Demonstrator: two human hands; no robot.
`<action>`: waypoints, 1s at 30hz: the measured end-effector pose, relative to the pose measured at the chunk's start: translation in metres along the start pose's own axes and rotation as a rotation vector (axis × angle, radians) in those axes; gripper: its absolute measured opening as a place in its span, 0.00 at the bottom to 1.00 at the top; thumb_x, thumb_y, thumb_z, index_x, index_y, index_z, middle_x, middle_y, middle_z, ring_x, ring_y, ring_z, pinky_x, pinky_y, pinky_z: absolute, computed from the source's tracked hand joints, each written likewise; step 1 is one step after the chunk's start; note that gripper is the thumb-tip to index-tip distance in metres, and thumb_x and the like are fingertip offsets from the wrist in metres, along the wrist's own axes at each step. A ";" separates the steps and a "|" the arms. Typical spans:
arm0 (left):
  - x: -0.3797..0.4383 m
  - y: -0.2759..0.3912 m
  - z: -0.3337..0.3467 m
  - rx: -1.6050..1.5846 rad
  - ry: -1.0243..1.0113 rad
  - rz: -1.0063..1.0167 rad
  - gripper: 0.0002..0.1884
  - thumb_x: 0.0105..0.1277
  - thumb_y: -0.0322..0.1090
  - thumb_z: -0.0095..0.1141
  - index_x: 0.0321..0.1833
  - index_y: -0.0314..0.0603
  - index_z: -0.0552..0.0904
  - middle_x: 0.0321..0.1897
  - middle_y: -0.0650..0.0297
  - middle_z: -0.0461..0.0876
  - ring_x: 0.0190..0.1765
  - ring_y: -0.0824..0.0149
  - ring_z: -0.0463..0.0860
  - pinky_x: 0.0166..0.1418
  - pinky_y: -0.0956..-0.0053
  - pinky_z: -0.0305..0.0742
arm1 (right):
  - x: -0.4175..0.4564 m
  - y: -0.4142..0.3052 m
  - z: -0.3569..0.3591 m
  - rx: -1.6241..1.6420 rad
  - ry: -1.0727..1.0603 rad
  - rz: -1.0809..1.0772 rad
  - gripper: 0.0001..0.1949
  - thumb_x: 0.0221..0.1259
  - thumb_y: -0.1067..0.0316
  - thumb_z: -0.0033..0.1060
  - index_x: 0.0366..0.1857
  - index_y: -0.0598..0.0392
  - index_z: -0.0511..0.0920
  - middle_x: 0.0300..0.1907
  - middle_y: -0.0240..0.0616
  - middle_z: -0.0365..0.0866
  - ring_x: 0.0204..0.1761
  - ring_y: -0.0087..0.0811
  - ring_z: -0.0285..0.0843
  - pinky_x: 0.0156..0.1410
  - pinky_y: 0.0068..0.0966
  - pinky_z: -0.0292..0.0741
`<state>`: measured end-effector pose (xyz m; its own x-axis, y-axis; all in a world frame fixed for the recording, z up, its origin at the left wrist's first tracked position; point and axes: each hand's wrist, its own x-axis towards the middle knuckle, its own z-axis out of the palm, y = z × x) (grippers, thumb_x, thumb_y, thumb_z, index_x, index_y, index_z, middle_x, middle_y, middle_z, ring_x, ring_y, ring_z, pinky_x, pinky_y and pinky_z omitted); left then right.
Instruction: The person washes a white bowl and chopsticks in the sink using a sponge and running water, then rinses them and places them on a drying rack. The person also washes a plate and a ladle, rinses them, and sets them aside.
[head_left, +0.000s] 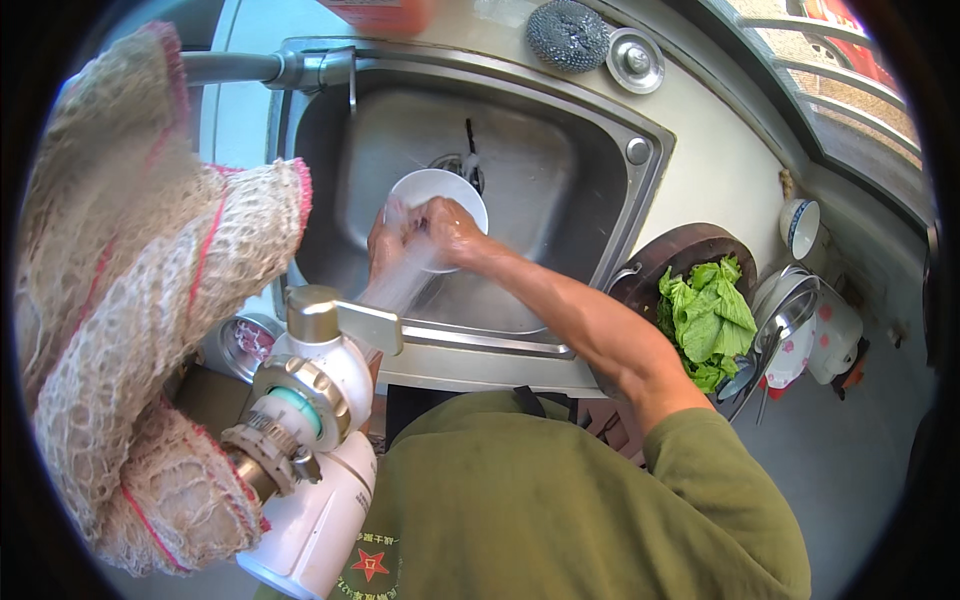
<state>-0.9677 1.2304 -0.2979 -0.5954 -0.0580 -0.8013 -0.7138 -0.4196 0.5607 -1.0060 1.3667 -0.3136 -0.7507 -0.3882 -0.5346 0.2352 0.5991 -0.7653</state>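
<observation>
A white bowl (435, 182) is tilted in the stainless steel sink (525, 150), close to the drain. My left hand (384, 244) grips its left side. Over the inside of the bowl lies my right hand (452, 229), its fingers bent and partly hidden by spray. I cannot tell whether those fingers hold anything. A stream of water (409, 277) runs from the white and metal faucet (341, 352) onto both hands. The faucet hides most of my left forearm. A thin dark object (471, 139) stands at the drain beyond the bowl.
A beige mesh cloth (172, 247) hangs at left by the faucet. Leafy greens (709, 315) rest on a round wooden board (660, 251) at right, beside stacked dishes (810, 330). A steel scourer (568, 35) and a metal sink strainer (636, 61) sit behind the sink.
</observation>
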 end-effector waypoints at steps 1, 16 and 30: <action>0.004 -0.011 -0.007 -0.047 -0.041 -0.031 0.31 0.85 0.57 0.53 0.75 0.35 0.76 0.61 0.56 0.87 0.64 0.60 0.86 0.68 0.63 0.82 | 0.003 -0.004 0.000 0.042 0.056 0.088 0.15 0.59 0.55 0.70 0.37 0.57 0.91 0.37 0.57 0.92 0.41 0.59 0.91 0.50 0.51 0.86; -0.025 0.040 0.033 0.218 0.139 0.046 0.32 0.84 0.57 0.56 0.76 0.37 0.75 0.60 0.52 0.86 0.58 0.61 0.86 0.63 0.67 0.81 | 0.002 0.003 -0.022 -0.443 0.082 -0.098 0.11 0.58 0.62 0.65 0.34 0.57 0.92 0.35 0.53 0.92 0.38 0.53 0.92 0.44 0.48 0.85; 0.005 0.012 -0.039 0.191 -0.313 0.031 0.32 0.72 0.32 0.55 0.81 0.37 0.71 0.63 0.56 0.84 0.64 0.59 0.86 0.68 0.65 0.83 | -0.015 -0.050 -0.056 -0.086 0.187 -0.150 0.16 0.68 0.63 0.68 0.58 0.53 0.85 0.41 0.49 0.90 0.39 0.48 0.91 0.46 0.46 0.84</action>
<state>-0.9646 1.1899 -0.3033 -0.6806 0.2241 -0.6976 -0.7321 -0.2439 0.6360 -1.0405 1.3817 -0.2471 -0.8760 -0.3458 -0.3362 0.0658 0.6049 -0.7936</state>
